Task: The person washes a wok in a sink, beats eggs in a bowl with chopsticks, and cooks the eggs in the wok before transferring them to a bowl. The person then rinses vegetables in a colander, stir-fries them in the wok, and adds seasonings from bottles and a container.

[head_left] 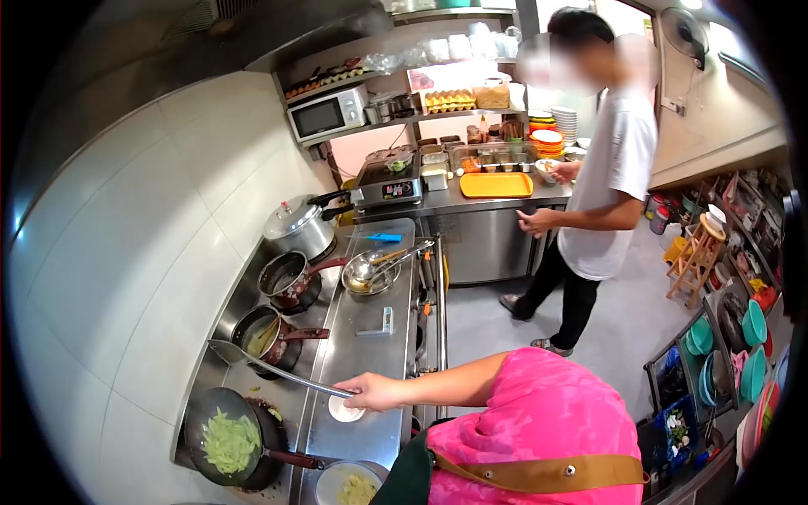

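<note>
My right hand [374, 392] is closed around the handle end of a long metal wok spatula [290, 374], whose broad head reaches left above the stove. Just under the hand sits a small white bowl [343, 412]. A dark frying pan [195, 421] with pale green sliced vegetables [229, 442] rests on the nearest burner, its handle pointing to the counter. At the bottom, a white bowl [332, 488] contains pale yellowish chopped food [358, 488], partly cut off by my apron. My left hand is out of the picture.
Two saucepans [290, 279] [263, 332] and a pressure cooker [295, 223] line the stove. A metal bowl with ladles [370, 273] and a small scale [374, 321] lie on the counter. A co-worker [610, 168] stands by the back counter, holding a bowl [547, 171] near an orange tray [497, 185].
</note>
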`<state>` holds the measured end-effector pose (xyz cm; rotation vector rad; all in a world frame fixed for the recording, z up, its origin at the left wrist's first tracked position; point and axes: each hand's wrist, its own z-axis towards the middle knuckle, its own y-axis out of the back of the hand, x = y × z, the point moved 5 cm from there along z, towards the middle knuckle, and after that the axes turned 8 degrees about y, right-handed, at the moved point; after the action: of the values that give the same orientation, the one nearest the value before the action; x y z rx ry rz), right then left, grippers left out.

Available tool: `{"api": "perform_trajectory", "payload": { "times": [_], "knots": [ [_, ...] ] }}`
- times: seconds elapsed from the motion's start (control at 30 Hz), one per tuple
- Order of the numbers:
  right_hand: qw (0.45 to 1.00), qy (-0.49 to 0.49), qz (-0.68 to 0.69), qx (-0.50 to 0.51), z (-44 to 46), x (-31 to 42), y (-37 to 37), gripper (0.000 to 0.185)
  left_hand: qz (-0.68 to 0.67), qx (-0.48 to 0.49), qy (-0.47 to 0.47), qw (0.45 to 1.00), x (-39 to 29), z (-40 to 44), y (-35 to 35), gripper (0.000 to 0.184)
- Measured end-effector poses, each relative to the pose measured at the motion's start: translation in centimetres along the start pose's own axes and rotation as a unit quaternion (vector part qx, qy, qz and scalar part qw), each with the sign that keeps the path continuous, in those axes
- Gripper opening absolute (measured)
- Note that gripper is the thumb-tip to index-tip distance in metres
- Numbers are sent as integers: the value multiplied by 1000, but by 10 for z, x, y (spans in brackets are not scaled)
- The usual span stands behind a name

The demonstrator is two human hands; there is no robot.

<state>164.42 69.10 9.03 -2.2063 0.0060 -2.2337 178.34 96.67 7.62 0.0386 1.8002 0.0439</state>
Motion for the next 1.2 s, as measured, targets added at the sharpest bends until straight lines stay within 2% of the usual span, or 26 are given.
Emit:
{"api": "perform_trajectory", "payload": {
  "times": [0.2, 0.33, 0.4, 0.63, 0.73, 0.8, 0.87, 0.9, 0.93, 0.97, 1.0, 1.03, 1.07, 1.1, 1.17, 1.2],
  "knots": [
    [1000, 7, 13, -17, -7, -5, 11, 48, -20, -12, -5, 1000, -6, -2, 16, 21],
    [999, 23, 33, -16, 2, -1, 7, 51, -51, -62, -10, 997, -3, -13, 55, 24],
    [998, -5, 69, -15, 10, -6, 0, 51, -77, -103, -9, 992, 2, -25, 85, 26],
    [982, -27, 159, 96, 30, -4, -26, 52, -152, -263, -31, 952, 8, -99, 187, 31],
    [970, -27, 199, 139, 37, 2, -31, 40, -173, -318, -58, 930, 1, -139, 224, 34],
    [966, -48, 195, 165, 47, 2, -34, 51, -184, -352, -91, 913, -6, -176, 251, 35],
    [987, -41, 81, 135, 65, -10, -29, 43, -183, -370, -139, 900, -17, -214, 278, 37],
    [989, -41, 69, 125, 70, -7, -27, 43, -162, -378, -167, 896, -23, -235, 287, 37],
    [989, -35, 21, 144, 78, 1, -26, 45, -151, -361, -191, 900, -31, -248, 289, 38],
    [990, -47, 37, 127, 86, 1, -28, 50, -184, -326, -203, 905, -36, -261, 284, 39],
    [989, -30, 23, 141, 90, 5, -36, 56, -308, -215, -190, 907, -44, -254, 258, 37],
    [986, -37, 21, 161, 98, 3, -39, 58, -427, -115, -153, 884, -52, -247, 231, 35],
    [984, -43, 20, 175, 108, 0, -42, 59, -625, 63, -98, 772, -52, -234, 207, 31],
    [982, -50, 42, 179, 114, 4, -49, 58, -683, 101, -66, 721, -56, -225, 185, 25],
    [975, -62, 68, 203, 126, 10, -57, 59, -699, 101, -21, 708, -53, -207, 159, 21],
    [969, -64, 73, 226, 132, 10, -60, 62, -703, 132, -1, 698, -50, -197, 146, 20]
  ]
}}
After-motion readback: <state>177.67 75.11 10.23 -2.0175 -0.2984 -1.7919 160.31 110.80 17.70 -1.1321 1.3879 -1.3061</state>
